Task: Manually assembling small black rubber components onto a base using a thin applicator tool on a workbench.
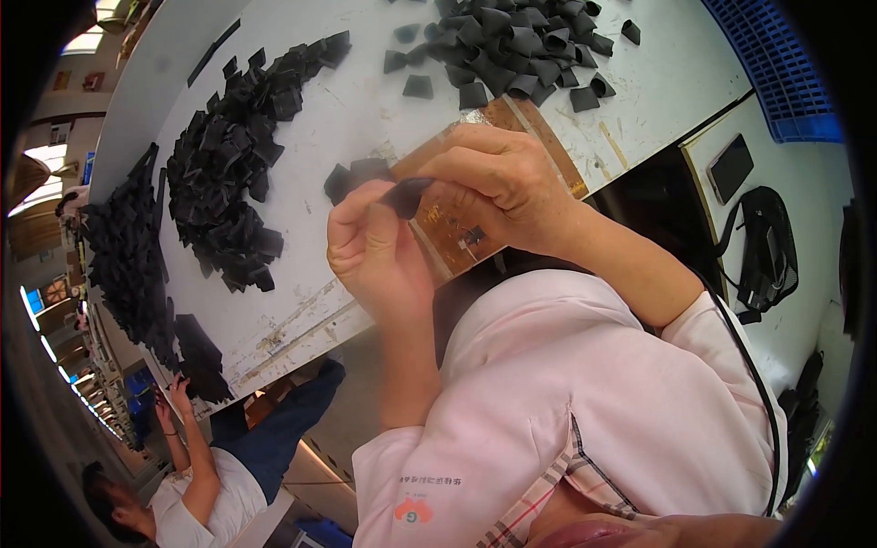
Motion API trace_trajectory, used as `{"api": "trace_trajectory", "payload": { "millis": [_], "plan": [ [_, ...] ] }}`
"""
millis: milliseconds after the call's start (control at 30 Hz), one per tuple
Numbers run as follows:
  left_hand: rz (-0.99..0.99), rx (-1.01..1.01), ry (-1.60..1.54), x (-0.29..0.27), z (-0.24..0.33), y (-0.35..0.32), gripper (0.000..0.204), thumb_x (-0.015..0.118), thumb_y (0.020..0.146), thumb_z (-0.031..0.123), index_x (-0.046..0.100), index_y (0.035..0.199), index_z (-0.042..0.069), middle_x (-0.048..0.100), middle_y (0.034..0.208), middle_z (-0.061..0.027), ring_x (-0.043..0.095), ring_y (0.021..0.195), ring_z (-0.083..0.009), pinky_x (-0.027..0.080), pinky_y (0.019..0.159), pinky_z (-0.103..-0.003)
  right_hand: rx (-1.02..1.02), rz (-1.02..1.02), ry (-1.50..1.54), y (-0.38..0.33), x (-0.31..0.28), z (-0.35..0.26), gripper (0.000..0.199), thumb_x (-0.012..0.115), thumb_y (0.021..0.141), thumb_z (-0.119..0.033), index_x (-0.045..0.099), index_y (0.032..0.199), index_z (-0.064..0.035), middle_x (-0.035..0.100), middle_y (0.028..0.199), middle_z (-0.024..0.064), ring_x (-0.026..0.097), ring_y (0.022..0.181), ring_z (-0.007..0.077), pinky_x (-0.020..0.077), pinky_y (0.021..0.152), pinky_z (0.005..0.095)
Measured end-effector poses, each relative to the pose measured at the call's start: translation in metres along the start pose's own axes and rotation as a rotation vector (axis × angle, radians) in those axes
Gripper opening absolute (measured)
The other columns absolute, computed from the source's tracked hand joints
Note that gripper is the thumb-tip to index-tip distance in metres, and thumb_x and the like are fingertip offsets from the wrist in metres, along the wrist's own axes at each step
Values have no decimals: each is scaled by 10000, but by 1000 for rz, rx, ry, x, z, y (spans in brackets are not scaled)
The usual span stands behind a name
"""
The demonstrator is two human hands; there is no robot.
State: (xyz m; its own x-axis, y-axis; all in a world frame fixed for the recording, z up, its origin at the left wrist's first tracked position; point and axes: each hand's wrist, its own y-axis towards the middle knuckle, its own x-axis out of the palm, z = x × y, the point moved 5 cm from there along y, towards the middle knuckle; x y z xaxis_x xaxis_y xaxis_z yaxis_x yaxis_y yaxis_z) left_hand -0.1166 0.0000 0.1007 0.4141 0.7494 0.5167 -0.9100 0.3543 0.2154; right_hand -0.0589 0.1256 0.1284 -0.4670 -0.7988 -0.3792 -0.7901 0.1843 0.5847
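One small black piece (405,195) is being pinched between both hands above the near edge of the white table (365,100), its long axis running roughly left to right, with its left end dipping a little toward the left hand (370,251). The left hand is curling into a loose fist, thumb pressing the piece against the forefinger; the right hand (498,183) is arching over from the right, its fingertips closing together on the piece's other end. Just behind the hands, two more black pieces (352,176) are lying side by side on the table beside a brown taped patch (539,137) that is running to the near edge. Three heaps of the same black pieces are lying on the table: one at the far right corner (521,46), one toward the left (233,164), one along the left edge (128,256); their pieces are too many to count. On a second white surface to the right, one dark phone (730,167) and one black bag (766,247) are resting. One blue crate (786,64) is showing at the top right, its contents hidden. At the lower left, another person (196,475) is raising both hands to the table's edge.
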Motion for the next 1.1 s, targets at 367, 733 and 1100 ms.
{"api": "trace_trajectory", "payload": {
  "millis": [367, 733, 1100],
  "plan": [
    [-34, -50, 528, 6, 4, 0, 114, 598, 807, 81, 568, 851, -19, 593, 712, -64, 529, 615, -84, 437, 580, -201, -68, -40, -228, 5, -5, -9, 84, 621, 709, -90, 541, 692, -71, 477, 634, 42, 516, 568, 218, 412, 459, 313],
    [-83, 30, 1269, -45, -66, 57, 239, 568, 735, 60, 545, 950, -40, 546, 916, -192, 536, 845, -302, 437, 748, -371, 640, 241, 698, 18, -48, 64, 278, 489, 881, -243, 591, 931, 10, 579, 695, 0, 488, 571, 28, 387, 507, 145],
    [-266, -145, 1899, -77, -86, 59, 86, 507, 699, 12, 561, 739, -42, 526, 833, -209, 494, 847, -376, 430, 732, -427, 1031, -179, 658, -73, 7, 61, 216, 495, 880, -201, 606, 837, -21, 537, 648, -20, 465, 546, 31, 375, 487, 148]
  ]
}}
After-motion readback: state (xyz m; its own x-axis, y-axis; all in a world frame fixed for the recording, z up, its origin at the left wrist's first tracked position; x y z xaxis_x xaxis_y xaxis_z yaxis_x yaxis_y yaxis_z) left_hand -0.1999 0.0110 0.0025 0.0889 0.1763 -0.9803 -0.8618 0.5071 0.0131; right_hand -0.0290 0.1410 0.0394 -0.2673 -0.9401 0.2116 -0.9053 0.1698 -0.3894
